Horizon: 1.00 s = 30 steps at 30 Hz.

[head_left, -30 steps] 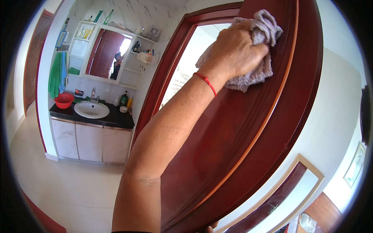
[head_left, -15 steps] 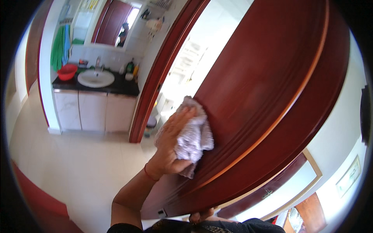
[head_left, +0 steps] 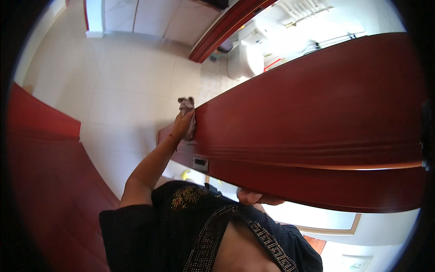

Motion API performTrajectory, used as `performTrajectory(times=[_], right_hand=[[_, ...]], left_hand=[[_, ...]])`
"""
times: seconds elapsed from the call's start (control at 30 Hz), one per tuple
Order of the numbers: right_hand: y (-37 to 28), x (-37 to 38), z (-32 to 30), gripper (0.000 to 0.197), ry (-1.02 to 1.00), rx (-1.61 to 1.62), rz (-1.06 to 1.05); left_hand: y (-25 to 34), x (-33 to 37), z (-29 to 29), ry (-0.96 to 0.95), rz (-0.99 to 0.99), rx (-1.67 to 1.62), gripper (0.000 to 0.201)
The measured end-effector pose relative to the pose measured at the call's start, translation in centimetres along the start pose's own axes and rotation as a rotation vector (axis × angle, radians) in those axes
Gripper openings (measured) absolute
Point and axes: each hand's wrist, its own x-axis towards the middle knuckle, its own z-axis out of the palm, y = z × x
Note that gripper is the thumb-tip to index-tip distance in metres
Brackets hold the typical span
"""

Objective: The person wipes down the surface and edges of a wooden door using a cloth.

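My left hand (head_left: 182, 125) is closed on a crumpled, greyish-pink cleaning cloth (head_left: 186, 105). It presses the cloth against the face of a dark red wooden door (head_left: 308, 99), close to the door's lower left end. Just below the hand, a small metal latch plate (head_left: 200, 164) is set into the door's edge. My right hand (head_left: 254, 196) is at the near edge of the door, its fingers curled against it and partly hidden behind it.
Beyond the door a white toilet (head_left: 247, 61) stands in a bright room, past a red door frame (head_left: 217, 38). White cabinet fronts (head_left: 154, 18) are at the top left. A second red panel (head_left: 45, 172) rises at the left, over pale floor tiles (head_left: 122, 86).
My left hand has slid the cloth down the door toward its lower end. The view has tilted downward, so the sink has left it and the toilet and my shirt show. My right hand remains at the edge.
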Motion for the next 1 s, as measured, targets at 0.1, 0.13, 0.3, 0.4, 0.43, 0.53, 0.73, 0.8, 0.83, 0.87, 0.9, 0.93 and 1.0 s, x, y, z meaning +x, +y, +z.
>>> performTrajectory(times=[0.1,0.13,0.3,0.4,0.43,0.53,0.73,0.8,0.83,0.87,0.9,0.93,1.0], right_hand=[[0.5,0.1,-0.8,0.057,-0.003,-0.006,0.000],[0.8,-0.1,-0.7,0.057,-0.009,-0.002,-0.003],[1.0,-0.1,-0.7,0.057,-0.011,-0.013,-0.012],[1.4,0.9,-1.2,0.058,-0.016,0.024,0.017],[1.6,1.0,-1.5,0.058,-0.024,0.018,0.019],[1.8,0.7,-1.6,0.058,-0.012,0.025,0.012],[1.9,1.2,-0.1,0.058,0.028,0.070,0.024],[2.1,1.7,0.3,0.058,0.045,0.095,0.045],[2.1,2.1,0.6,0.058,0.052,0.112,0.058],[2.1,2.3,1.0,0.058,0.060,0.128,0.071],[1.9,2.6,1.2,0.058,0.060,0.149,0.088],[1.9,2.7,1.5,0.058,0.060,0.170,0.103],[1.3,3.3,1.8,0.058,0.039,0.279,0.185]], left_hand=[[0.0,-0.2,-1.0,0.034,-0.303,-0.077,0.021],[0.5,-0.4,-0.3,0.043,-0.311,-0.077,0.021],[5.3,-4.3,4.0,-0.071,-0.096,0.023,0.021],[8.2,-9.1,5.9,-0.141,0.012,0.081,0.028],[8.5,-9.6,6.2,-0.139,-0.042,0.098,0.029],[5.8,-7.5,2.5,-0.159,-0.078,0.200,0.030],[0.1,-8.8,-3.2,0.215,-0.419,0.068,0.041],[0.2,-9.7,-3.5,0.289,-0.478,0.281,0.032],[0.0,-10.1,-3.9,0.250,-0.515,0.203,0.032],[-0.4,-10.4,-4.4,0.212,-0.548,0.123,0.033],[-1.0,-10.5,-5.1,0.225,-0.539,0.118,0.033],[-2.0,-10.3,-6.0,0.197,-0.523,0.082,0.031],[-4.1,-10.4,-7.2,0.185,-0.487,0.046,0.030]])
